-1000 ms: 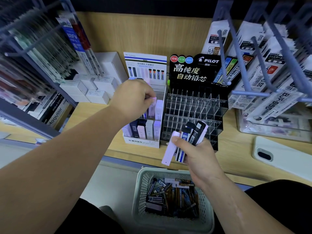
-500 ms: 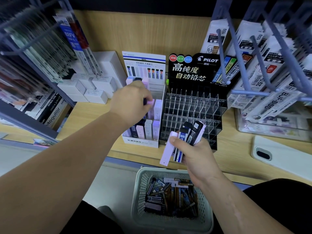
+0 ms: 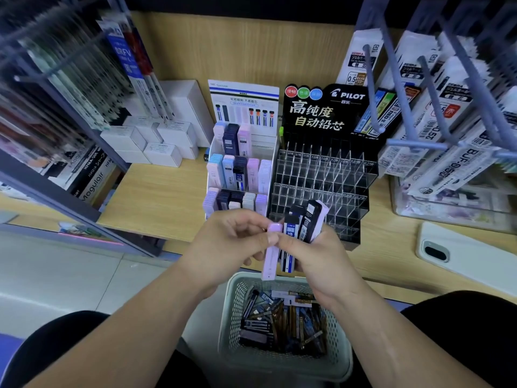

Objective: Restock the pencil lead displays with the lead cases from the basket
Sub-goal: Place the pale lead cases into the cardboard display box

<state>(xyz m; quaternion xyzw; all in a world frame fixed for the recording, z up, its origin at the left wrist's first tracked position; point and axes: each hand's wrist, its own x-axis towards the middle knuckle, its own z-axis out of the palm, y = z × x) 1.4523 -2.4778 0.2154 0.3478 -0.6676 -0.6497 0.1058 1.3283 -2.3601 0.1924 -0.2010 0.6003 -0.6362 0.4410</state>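
Lilac plastic marks the centre of the view: a lilac case [image 3: 270, 257] stands nearly upright, and both hands are on it. The left hand [image 3: 232, 243] has its fingers curled, and thumb and forefinger pinch the case at its top end. The right hand [image 3: 312, 260] is closed around a fan of lead cases [image 3: 303, 225], black and blue-white, which spread up toward 1 o'clock. Its thumb lies across the lilac case at the fan's left edge.

Both forearms come in from the lower corners, at 7 and 5 o'clock, and the hands meet knuckle to knuckle above the shelf edge.

At 6 o'clock, directly below the hands, a pale perforated basket [image 3: 233, 303] holds a heap of loose lead cases [image 3: 279, 322], mostly dark, some brown and blue.

At 12 o'clock from the hands stands the white display [image 3: 261, 142], whose stepped tiers hold upright pastel, blue and dark cases. Touching it at 1 o'clock is the black display [image 3: 321, 175]; the clear compartments in view hold nothing.

At 3 o'clock a white phone [image 3: 461, 256] lies flat on the wooden shelf [image 3: 156, 197]. Small white boxes [image 3: 156, 141] are stacked at 10 o'clock.
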